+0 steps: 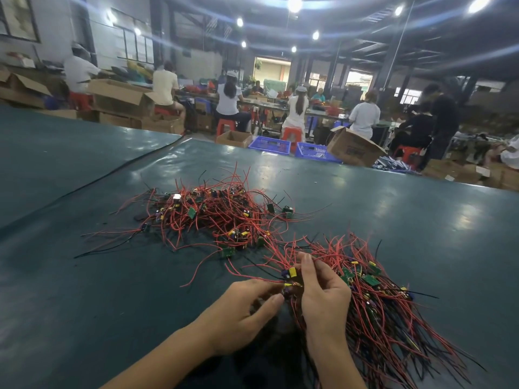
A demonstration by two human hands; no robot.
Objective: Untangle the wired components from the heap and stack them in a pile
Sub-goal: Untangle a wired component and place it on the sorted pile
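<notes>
table cover (393,220): dark green sheet, smooth, glossy
wires (219,217): red and black plastic coating
boxes (354,148): brown cardboard, matt

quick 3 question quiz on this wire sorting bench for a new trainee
1. True or false: the tangled heap lies farther from the person than the sorted pile.
2. Pick one: what do the left hand and the right hand hold between them?
A) a blue crate
B) a wired component with a yellow part
C) nothing
3. Fill in: the sorted pile lies on the person's ___ side.

Key: 1 true; 2 B; 3 right
</notes>
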